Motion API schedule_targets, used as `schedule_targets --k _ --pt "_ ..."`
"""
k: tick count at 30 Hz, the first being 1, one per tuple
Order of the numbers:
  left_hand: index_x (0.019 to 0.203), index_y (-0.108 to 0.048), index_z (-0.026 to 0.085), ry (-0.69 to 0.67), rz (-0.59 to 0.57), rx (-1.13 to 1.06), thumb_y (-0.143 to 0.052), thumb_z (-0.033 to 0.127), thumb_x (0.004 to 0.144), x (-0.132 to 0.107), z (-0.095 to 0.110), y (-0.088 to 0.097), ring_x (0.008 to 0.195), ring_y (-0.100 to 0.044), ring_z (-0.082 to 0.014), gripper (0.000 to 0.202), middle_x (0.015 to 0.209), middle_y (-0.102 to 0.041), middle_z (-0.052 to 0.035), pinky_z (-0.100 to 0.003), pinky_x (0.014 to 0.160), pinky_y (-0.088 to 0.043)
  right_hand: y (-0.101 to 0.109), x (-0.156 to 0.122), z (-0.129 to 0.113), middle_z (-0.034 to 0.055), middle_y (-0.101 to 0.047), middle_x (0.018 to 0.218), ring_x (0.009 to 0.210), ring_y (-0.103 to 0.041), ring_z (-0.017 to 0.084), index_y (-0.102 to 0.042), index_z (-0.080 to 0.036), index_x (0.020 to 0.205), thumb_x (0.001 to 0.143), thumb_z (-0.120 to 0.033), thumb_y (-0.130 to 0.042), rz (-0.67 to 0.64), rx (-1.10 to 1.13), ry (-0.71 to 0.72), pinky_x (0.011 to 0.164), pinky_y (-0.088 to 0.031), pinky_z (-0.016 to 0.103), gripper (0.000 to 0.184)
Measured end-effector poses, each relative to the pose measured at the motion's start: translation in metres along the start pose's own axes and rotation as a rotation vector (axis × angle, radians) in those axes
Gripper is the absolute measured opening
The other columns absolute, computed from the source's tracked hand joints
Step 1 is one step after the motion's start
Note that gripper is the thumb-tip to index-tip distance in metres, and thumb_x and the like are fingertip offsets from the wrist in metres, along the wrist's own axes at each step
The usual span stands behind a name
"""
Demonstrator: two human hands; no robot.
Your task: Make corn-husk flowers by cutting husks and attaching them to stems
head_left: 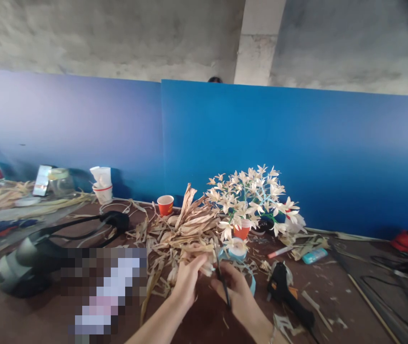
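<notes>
My left hand [188,279] is closed on a pale piece of corn husk [207,266], its fingers partly hidden. Just to the right, my right hand [239,289] grips a pair of dark scissors [221,276], with the blades pointing up and away beside the husk. Beyond both hands lies a heap of dried corn husks [193,224] with loose scraps around it. Behind my right hand, cream husk flowers [250,196] on green stems stand in a red paper cup [241,231]. A roll of light blue tape [237,249] sits in front of that cup.
At right lie a black glue gun [284,289], a turquoise packet [314,256] and a marker [279,252]. A grey-black power tool [25,263] is at left. Another red cup [165,205] stands near the blue partition [279,129]. Part of a head shows above the partition.
</notes>
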State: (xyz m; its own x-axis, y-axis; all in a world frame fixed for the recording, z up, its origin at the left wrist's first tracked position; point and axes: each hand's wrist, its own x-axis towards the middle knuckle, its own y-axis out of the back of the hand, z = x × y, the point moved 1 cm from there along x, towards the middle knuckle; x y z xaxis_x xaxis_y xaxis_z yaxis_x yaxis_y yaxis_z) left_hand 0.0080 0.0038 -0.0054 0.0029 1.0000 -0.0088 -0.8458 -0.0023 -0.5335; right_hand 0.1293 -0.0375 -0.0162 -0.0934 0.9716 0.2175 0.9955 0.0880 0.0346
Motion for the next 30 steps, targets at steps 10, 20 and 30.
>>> schedule_targets --k 10,20,30 --pt "0.068 -0.062 0.015 0.081 -0.300 0.052 -0.064 0.020 0.058 -0.003 0.008 0.005 0.058 -0.055 -0.0152 0.011 0.060 -0.060 -0.0009 -0.023 0.054 -0.040 0.006 -0.005 -0.009 0.0041 -0.056 0.083 0.071 -0.051 0.015 -0.055 -0.017 0.095 0.076 -0.023 -0.056 0.211 -0.185 0.212 0.064 -0.041 0.023 0.020" --pt "0.056 -0.061 0.014 0.171 -0.333 0.184 -0.075 0.032 0.055 -0.003 0.012 -0.004 0.042 -0.047 -0.0084 0.022 0.047 -0.053 0.0017 -0.019 0.045 -0.033 0.016 -0.010 -0.018 0.0040 -0.055 0.071 0.065 -0.052 0.015 -0.056 -0.018 0.076 0.076 -0.013 -0.049 0.293 -0.670 0.464 0.062 -0.042 0.025 0.009" --pt "0.061 -0.062 0.013 0.340 -0.373 0.049 -0.071 0.037 0.061 -0.009 0.011 -0.006 0.047 -0.054 -0.0121 0.025 0.054 -0.061 -0.0040 -0.022 0.048 -0.039 0.024 -0.010 -0.014 0.0043 -0.057 0.072 0.066 -0.055 0.017 -0.060 -0.020 0.088 0.069 -0.005 -0.045 0.290 -1.120 0.546 0.062 -0.041 0.026 0.029"
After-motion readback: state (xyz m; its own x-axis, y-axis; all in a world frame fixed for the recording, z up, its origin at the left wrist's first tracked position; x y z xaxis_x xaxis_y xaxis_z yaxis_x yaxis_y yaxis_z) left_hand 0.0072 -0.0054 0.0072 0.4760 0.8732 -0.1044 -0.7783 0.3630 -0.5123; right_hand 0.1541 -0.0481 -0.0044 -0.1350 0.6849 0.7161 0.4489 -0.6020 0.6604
